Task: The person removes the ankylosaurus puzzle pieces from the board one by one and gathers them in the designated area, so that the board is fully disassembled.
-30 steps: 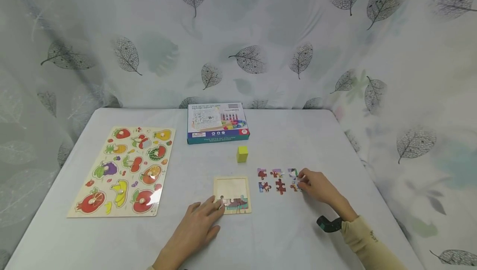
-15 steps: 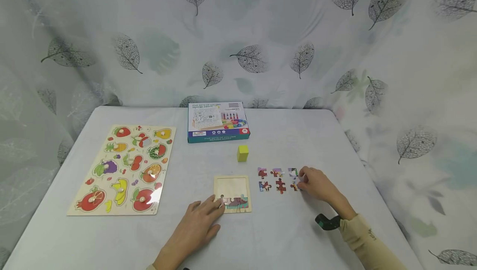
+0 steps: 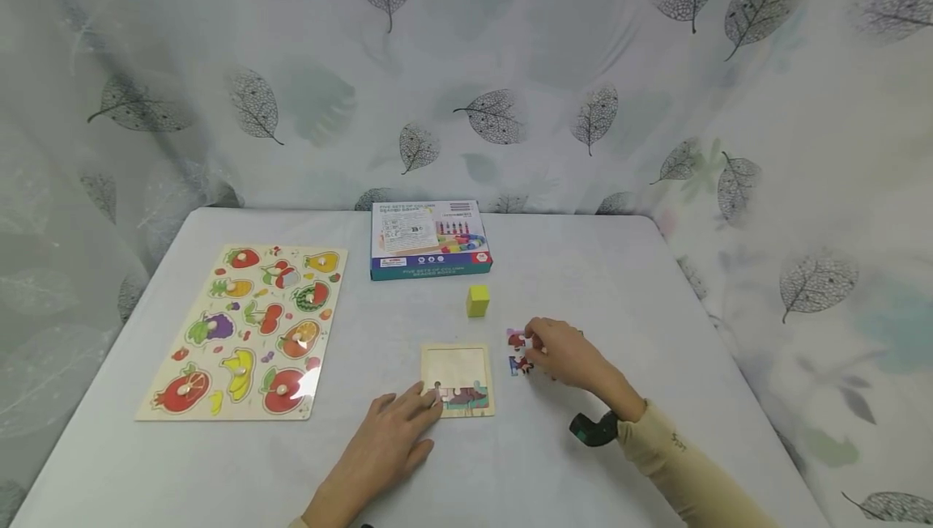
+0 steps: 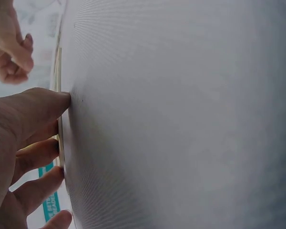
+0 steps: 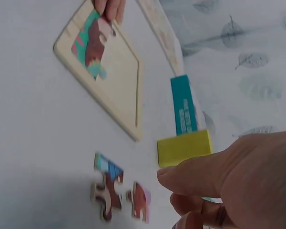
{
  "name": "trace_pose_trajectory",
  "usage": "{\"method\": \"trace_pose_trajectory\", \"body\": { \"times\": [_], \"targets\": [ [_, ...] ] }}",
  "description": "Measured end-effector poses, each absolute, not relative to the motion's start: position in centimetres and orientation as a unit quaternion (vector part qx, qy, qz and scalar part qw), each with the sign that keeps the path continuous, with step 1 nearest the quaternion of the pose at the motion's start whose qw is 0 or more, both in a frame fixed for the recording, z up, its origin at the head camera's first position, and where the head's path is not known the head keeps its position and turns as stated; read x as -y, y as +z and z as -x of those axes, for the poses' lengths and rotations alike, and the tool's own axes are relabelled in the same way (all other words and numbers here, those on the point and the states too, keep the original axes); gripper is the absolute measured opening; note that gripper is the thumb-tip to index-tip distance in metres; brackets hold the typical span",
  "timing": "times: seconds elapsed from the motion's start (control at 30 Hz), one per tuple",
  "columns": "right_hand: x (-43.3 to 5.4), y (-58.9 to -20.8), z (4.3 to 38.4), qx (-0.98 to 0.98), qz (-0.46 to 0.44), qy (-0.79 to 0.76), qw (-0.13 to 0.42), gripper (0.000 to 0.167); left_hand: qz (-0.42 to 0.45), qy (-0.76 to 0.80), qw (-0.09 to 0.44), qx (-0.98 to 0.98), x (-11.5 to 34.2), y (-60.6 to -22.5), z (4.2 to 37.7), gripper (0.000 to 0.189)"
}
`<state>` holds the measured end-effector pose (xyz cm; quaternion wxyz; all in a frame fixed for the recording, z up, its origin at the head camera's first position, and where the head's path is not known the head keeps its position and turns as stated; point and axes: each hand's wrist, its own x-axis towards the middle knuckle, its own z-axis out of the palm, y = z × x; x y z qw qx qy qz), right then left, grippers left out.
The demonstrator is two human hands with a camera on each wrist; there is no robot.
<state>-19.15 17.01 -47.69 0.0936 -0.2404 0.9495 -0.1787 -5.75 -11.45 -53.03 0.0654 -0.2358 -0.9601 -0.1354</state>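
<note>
A small square wooden puzzle tray [image 3: 457, 362] lies in front of me, with jigsaw pieces [image 3: 462, 396] fitted along its near edge. My left hand [image 3: 389, 440] rests its fingertips on the tray's left near corner, fingers spread. Right of the tray, my right hand [image 3: 568, 355] hovers over the loose jigsaw pieces [image 3: 520, 365] and covers most of them. In the right wrist view its thumb [image 5: 193, 183] and fingers are bent near one another; I cannot tell whether a piece is between them. Loose pieces [image 5: 107, 193] lie below that hand on the white cloth.
A yellow block [image 3: 477, 301] stands behind the tray. Farther back lies a boxed bead set [image 3: 430, 240]. To the left is a large fruit knob puzzle board [image 3: 266, 342]. Leaf-patterned curtains [image 3: 496, 115] hang behind and beside the table.
My right hand has moved left from the rightmost loose pieces to above the leftmost ones. The left hand stays at the tray's corner.
</note>
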Motion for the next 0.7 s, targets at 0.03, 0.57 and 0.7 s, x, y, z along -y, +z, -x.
{"method": "trace_pose_trajectory", "body": {
  "times": [0.03, 0.57, 0.7],
  "targets": [
    [-16.2, -47.7, 19.0, -0.946, 0.253, -0.177, 0.094, 0.020, 0.236, -0.135, 0.066, 0.960, 11.5, -53.0, 5.7, 0.047],
    [-8.1, -50.4, 16.1, -0.879, 0.413, -0.174, 0.162, 0.026, 0.239, -0.114, 0.057, 0.963, 11.4, -53.0, 5.8, 0.046],
    [-7.6, -50.7, 16.1, -0.877, 0.419, -0.163, 0.169, 0.029, 0.236, -0.118, 0.053, 0.963, 11.5, -52.9, 5.8, 0.045]
  ]
}}
